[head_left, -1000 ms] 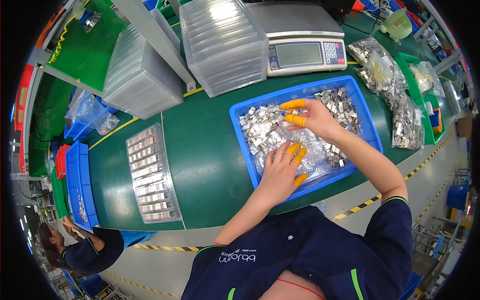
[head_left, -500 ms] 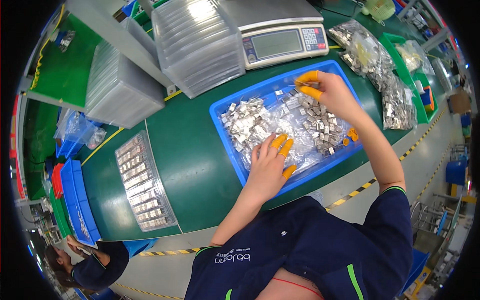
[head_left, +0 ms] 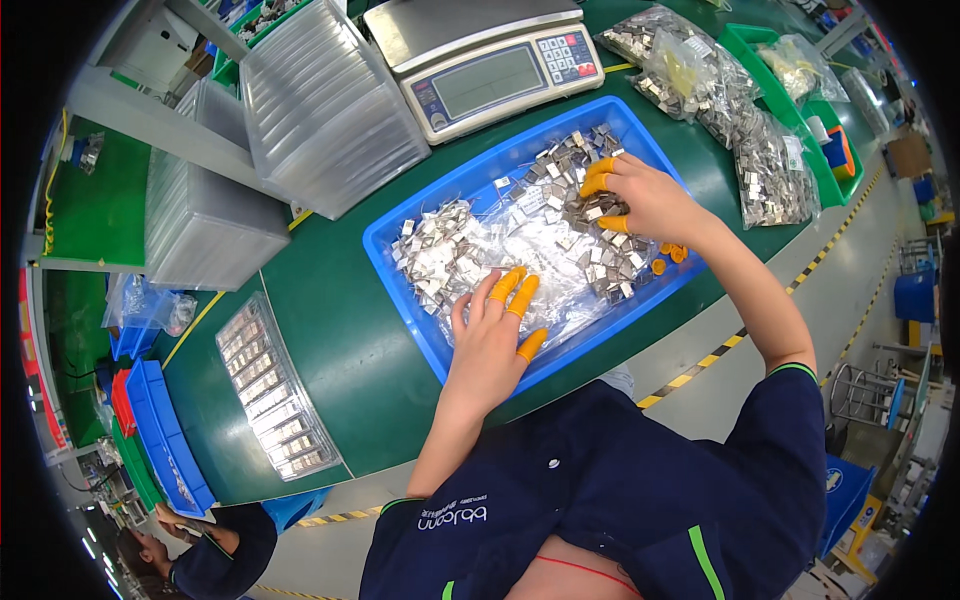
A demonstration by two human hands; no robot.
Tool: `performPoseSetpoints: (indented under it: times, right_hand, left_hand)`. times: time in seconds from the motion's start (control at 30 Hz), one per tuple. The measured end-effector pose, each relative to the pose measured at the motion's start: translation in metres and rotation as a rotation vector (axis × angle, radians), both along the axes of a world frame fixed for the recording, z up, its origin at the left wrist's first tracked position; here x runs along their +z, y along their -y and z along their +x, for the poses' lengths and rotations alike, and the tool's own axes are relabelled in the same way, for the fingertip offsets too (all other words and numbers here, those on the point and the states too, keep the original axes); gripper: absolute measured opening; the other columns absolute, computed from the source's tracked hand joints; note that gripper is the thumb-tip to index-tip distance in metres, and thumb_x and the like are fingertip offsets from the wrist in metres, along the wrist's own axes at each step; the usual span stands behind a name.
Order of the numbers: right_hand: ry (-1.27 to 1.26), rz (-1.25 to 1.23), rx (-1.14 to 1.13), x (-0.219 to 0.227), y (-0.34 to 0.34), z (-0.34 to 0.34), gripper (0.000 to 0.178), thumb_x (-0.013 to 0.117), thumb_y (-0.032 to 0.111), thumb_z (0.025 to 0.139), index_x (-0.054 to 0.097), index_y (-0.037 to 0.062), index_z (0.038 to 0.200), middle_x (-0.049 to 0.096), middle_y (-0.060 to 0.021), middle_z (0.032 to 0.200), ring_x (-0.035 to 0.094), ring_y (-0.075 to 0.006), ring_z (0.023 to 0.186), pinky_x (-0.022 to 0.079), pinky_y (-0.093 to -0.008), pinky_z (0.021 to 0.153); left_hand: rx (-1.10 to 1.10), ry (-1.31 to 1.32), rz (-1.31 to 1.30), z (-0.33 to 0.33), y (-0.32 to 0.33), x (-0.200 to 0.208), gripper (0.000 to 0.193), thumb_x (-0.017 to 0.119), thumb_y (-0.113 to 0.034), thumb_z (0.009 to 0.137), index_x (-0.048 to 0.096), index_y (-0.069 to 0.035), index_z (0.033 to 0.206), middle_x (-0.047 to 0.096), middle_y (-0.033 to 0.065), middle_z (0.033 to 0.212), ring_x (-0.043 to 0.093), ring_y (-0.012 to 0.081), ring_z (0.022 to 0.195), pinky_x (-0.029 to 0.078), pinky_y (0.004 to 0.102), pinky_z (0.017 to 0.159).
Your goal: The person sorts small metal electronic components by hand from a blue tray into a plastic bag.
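In the blue tray (head_left: 409,322) near the edge of the surface (head_left: 345,300), the left hand (head_left: 487,338), spread and empty, covers a plastic bag (head_left: 548,300); the right hand (head_left: 650,202), half-curled, meets metal parts (head_left: 607,265), hold unclear.

The small pieces (head_left: 435,250) look like metal, bright and shiny on some faces and dull on others. The tray (head_left: 408,310) is smooth plastic with a soft sheen, and the bag (head_left: 555,268) in it is thin, crinkled, glossy clear plastic. The finger covers (head_left: 521,296) on the left hand (head_left: 487,342) and right hand (head_left: 648,200) look like matt rubber. The desk (head_left: 340,320) has a smooth, light-reflecting top. The stacked boxes (head_left: 330,115) are clear, glossy plastic; the scale (head_left: 505,100) pairs a smooth metal plate (head_left: 460,28) with a plastic body; the shirt (head_left: 610,480) is matt cloth
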State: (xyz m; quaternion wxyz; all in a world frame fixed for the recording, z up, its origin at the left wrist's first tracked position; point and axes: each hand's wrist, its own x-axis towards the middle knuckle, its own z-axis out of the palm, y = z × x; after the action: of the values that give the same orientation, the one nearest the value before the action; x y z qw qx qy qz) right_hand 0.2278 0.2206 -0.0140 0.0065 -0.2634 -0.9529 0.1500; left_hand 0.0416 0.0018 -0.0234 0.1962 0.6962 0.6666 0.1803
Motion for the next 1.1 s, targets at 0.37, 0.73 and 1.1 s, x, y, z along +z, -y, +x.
performPoseSetpoints:
  times: [0.37, 0.73, 1.1]
  right_hand:
    - [0.048, 0.025, 0.02, 0.018, 0.007, 0.011, 0.059, 0.078, 0.023, 0.057, 0.057, 0.013, 0.111, 0.052, -0.0077, 0.119, 0.046, -0.027, 0.112, 0.041, -0.0356, 0.091]
    - [-0.064, 0.031, 0.222, -0.004, -0.001, 0.008, 0.043, 0.074, 0.02, 0.062, 0.061, 0.0103, 0.102, 0.055, -0.0067, 0.112, 0.047, -0.0261, 0.109, 0.04, -0.0357, 0.091]
    - [-0.239, 0.205, 0.245, -0.003, -0.019, 0.009, 0.046, 0.076, 0.02, 0.056, 0.064, 0.0146, 0.099, 0.053, -0.0047, 0.117, 0.044, -0.0251, 0.114, 0.036, -0.0401, 0.096]
  left_hand:
    - [0.024, 0.012, -0.02, 0.001, -0.001, 0.007, 0.052, 0.063, -0.022, 0.079, 0.046, -0.007, 0.126, 0.042, 0.0106, 0.13, 0.028, 0.0284, 0.128, 0.016, 0.0452, 0.104]
    - [0.021, 0.014, -0.063, 0.002, -0.005, 0.006, 0.054, 0.064, -0.02, 0.078, 0.045, -0.01, 0.128, 0.041, 0.0085, 0.132, 0.028, 0.0279, 0.129, 0.017, 0.0447, 0.104]
    - [0.024, 0.005, -0.096, 0.001, -0.007, 0.007, 0.054, 0.064, -0.02, 0.078, 0.045, -0.011, 0.127, 0.041, 0.0074, 0.133, 0.028, 0.0274, 0.129, 0.018, 0.0423, 0.102]
